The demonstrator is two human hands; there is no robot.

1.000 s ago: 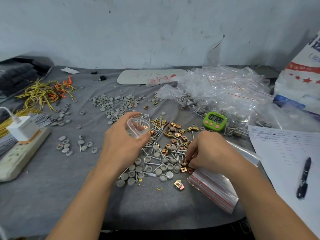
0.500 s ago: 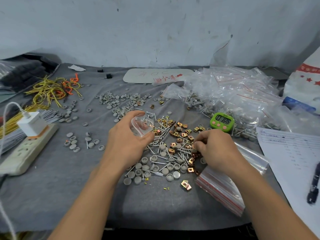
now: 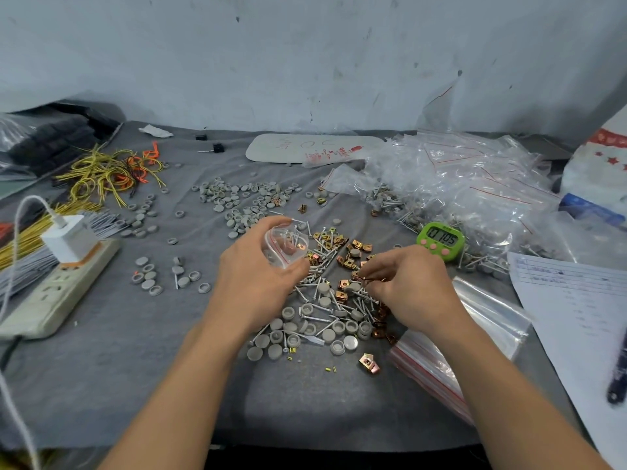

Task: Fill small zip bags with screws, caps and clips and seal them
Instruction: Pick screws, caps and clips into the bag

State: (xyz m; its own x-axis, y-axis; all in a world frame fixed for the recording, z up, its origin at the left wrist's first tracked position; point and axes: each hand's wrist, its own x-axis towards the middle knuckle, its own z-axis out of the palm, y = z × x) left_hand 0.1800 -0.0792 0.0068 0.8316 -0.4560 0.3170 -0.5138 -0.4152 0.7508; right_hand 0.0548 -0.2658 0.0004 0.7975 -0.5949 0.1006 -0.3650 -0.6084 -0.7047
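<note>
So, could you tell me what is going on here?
A person is packing hardware. The left hand holds a small zip bag open, a few parts already inside. The right hand pinches what looks like a clip out of the loose pile of screws, grey caps and clips. Filled bags are heaped beyond the green timer.

Left hand (image 3: pixel 258 276) in curled grip, right hand (image 3: pixel 412 290) in fingertip pinch
</note>
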